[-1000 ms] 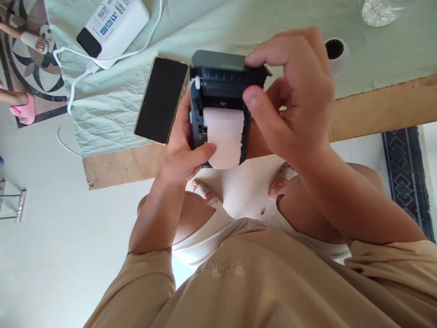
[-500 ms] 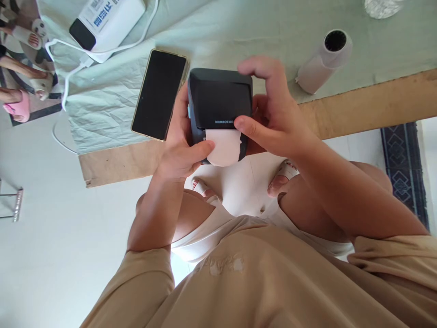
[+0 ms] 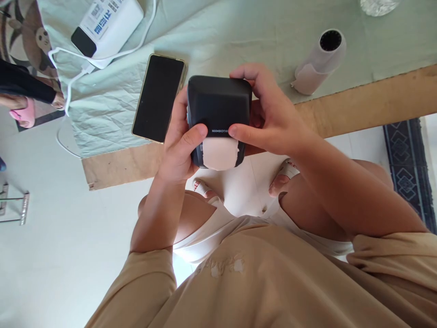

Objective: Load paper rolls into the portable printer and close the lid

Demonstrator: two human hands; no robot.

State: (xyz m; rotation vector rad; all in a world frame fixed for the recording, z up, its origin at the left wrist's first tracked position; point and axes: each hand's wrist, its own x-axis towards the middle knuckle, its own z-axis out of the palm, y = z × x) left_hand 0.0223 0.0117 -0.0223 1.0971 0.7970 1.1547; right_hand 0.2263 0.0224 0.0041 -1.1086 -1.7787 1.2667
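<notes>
Dark plastic label printer (image 3: 218,107) is being gripped by both hands, left hand (image 3: 180,141) and right hand (image 3: 273,118); white paper (image 3: 218,152) is poking out over the table's near edge (image 3: 375,107).

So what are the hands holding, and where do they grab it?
A small dark printer: left hand and right hand grip its sides, thumbs on the lid's front edge.

Dark grey label printer (image 3: 218,107) in my hands, pale pink paper strip (image 3: 218,154) at its lower edge. Left of printer: black phone (image 3: 159,96), gold-edged. Beneath: pale green cloth (image 3: 239,41). White power bank (image 3: 107,25), blue lettering.
</notes>
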